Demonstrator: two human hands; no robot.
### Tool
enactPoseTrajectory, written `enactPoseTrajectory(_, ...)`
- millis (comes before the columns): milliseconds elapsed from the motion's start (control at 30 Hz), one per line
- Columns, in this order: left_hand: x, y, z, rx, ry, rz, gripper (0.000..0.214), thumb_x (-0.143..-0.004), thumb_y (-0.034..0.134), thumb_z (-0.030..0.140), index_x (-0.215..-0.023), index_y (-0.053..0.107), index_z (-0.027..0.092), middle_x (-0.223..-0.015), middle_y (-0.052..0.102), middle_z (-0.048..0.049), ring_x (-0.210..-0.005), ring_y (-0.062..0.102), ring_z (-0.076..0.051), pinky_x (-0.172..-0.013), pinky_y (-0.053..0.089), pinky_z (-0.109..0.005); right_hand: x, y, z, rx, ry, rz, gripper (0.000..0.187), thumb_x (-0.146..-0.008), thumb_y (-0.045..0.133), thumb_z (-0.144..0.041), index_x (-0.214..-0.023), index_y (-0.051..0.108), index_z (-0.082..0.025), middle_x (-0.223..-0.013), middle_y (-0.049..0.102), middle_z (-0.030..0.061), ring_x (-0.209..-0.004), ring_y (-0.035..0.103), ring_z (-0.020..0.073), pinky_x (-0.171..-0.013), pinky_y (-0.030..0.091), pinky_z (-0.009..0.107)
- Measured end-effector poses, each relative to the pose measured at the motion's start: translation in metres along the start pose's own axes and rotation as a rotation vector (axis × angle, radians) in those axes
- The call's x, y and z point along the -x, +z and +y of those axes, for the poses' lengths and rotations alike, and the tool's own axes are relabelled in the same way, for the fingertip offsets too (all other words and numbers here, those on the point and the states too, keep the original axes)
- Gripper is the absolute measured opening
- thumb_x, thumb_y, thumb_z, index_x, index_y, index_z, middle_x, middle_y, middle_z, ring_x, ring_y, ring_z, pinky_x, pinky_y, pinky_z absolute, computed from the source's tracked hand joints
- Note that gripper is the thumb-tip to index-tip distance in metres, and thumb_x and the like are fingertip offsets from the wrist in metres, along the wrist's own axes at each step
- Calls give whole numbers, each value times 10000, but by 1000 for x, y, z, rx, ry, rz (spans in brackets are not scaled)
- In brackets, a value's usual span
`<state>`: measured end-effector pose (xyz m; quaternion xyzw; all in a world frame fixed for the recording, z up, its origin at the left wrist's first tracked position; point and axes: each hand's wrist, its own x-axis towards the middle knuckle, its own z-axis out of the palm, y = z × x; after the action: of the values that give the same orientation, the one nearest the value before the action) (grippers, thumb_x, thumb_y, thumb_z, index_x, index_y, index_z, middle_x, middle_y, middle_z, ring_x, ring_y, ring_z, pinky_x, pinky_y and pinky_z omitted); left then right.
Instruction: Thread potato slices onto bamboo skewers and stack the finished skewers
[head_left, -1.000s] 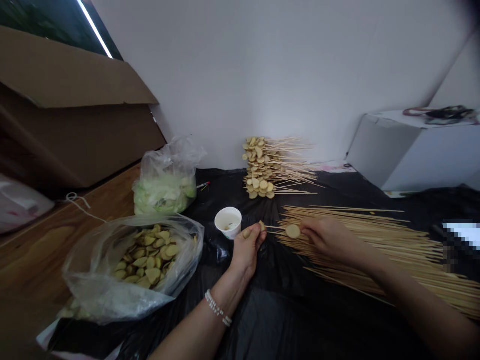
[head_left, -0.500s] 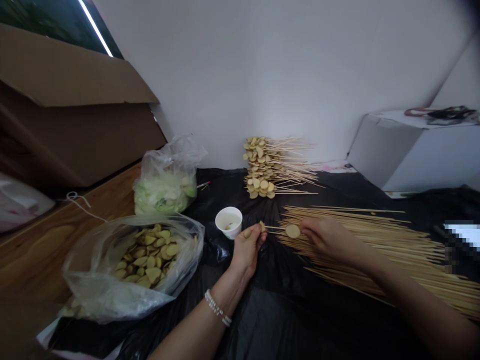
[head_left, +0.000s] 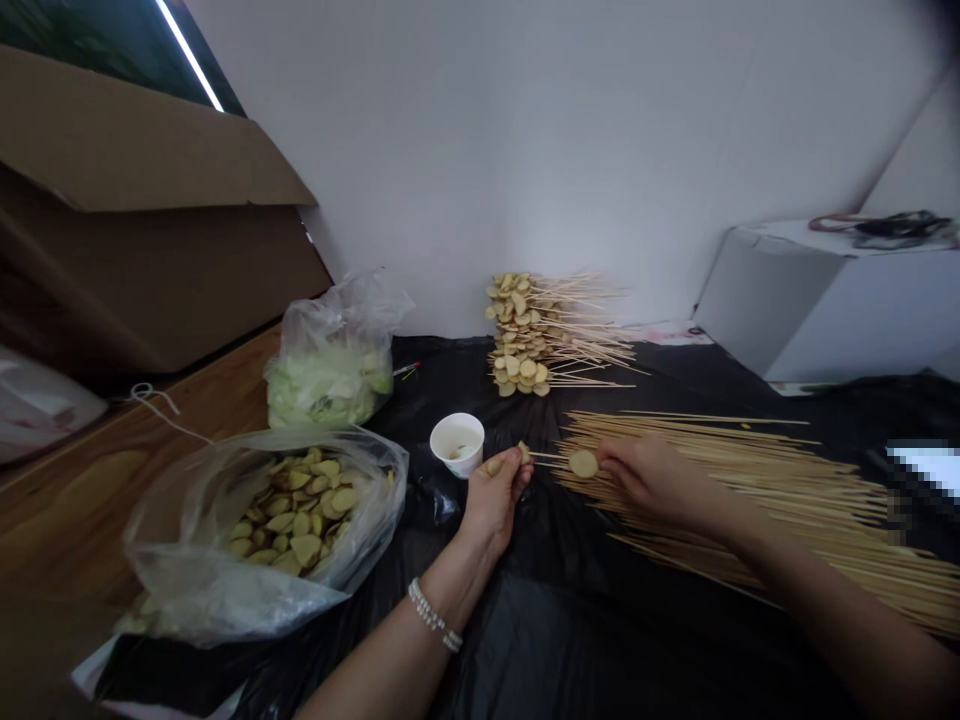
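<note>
My left hand (head_left: 493, 495), with a beaded bracelet on its wrist, is closed around potato slices; one small slice (head_left: 524, 453) shows at its fingertips. From there thin wooden skewers (head_left: 545, 458) run right to a round potato slice (head_left: 583, 463). Right beside that slice, the fingers of my right hand (head_left: 637, 472) are pinched, seemingly on the skewers; the exact grip is hidden. Beneath the right hand and forearm spreads a pile of loose bamboo skewers (head_left: 780, 490). A white paper cup (head_left: 458, 461) with a little in it stands just beyond my left hand.
At left lies an open clear bag of potato slices (head_left: 300, 510), with a bag of pale green vegetable pieces (head_left: 330, 385) behind it. Loaded potato skewers (head_left: 525, 335) are stacked by the wall. Black plastic sheeting (head_left: 570, 620) covers the surface. A cardboard box (head_left: 165, 260) stands far left.
</note>
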<state>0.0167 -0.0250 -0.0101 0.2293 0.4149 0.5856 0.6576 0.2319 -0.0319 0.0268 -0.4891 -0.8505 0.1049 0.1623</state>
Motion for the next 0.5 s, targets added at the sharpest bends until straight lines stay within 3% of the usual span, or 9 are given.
enactPoseTrajectory(133, 0, 0, 0, 3, -4, 7, 300, -538, 856, 281, -722, 715, 91, -672, 684, -35, -582, 575, -50, -605, 491, -143, 1, -2, -2, -48, 4, -31, 254, -932, 349, -252, -746, 513, -197, -684, 592, 27, -598, 493, 143, -582, 281, 261)
enactPoseTrajectory(367, 1, 0, 0, -6, 10, -19, 343, -513, 865, 305, -735, 719, 87, -678, 684, -35, -582, 573, -50, -607, 490, -143, 0, 1, -1, 15, -27, 49, 240, -915, 362, -219, -719, 499, -198, -675, 577, 28, -605, 466, 150, -591, 274, 274)
enactPoseTrajectory(500, 0, 0, 0, -11, -2, 1, 314, -531, 859, 292, -728, 716, 94, -675, 684, -34, -578, 575, -51, -594, 490, -144, 0, 1, -2, -1, -4, 32, 231, -925, 357, -243, -760, 513, -196, -691, 583, 30, -610, 478, 154, -592, 276, 276)
